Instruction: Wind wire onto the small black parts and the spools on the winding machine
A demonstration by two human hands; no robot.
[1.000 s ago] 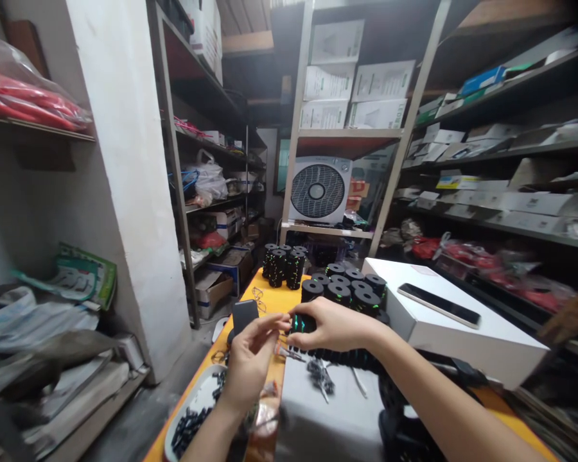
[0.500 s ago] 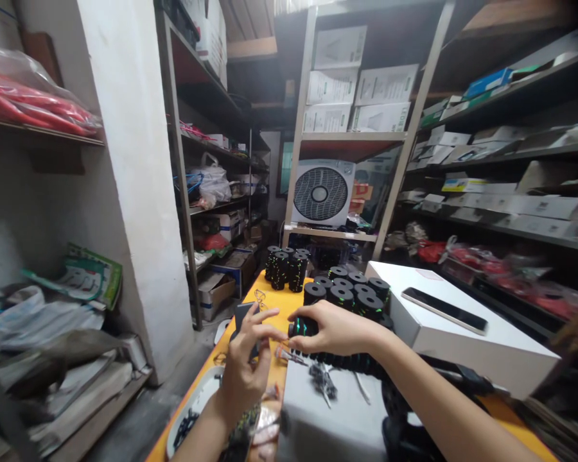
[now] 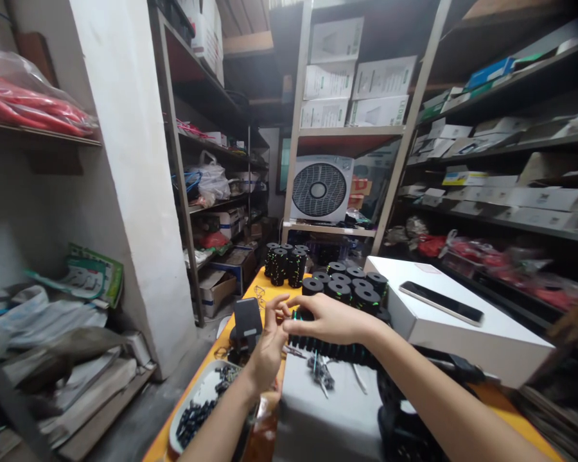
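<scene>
A small black spool (image 3: 302, 316) with green marks sits above the yellow tabletop (image 3: 270, 296), the right hand (image 3: 330, 319) curled around it. The left hand (image 3: 270, 333) pinches at its edge, likely fitting something small. Next calls for steady fingertip alignment. Finished spool stacks (image 3: 347, 289) stand just behind.

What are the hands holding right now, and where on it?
Right hand grips the end of a black linked chain, over its green-marked end link. Left hand fingertips meet that same end; anything pinched there cannot be told.
</scene>
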